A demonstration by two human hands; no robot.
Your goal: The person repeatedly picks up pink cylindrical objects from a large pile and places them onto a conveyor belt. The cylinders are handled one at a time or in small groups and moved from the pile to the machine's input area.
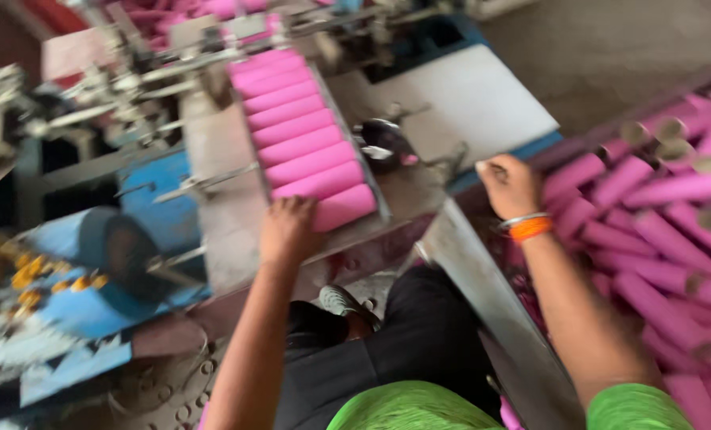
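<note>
Grey machine chute (212,159) is carrying pink tubes (299,127); left hand (287,231) is pressing the nearest tube (343,209), best kept square; right hand (511,185) is reaching, curled, grip unclear, toward the bin's pink tubes (650,223).

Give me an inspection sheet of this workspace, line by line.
Surface: grey metal machine bed, scuffed.
Job's things: row of pink cardboard tubes lying side by side in the sloped feed tray; heap of loose pink tubes in the bin at right.
Clutter: shiny round metal part beside the tray.
Hands: left hand touches the lowest tube in the tray; right hand, orange bangle on the wrist, closed at the bin's edge, contents blurred.
Cables: nothing seen.
Surroundings: blue machine body, concrete floor.
</note>
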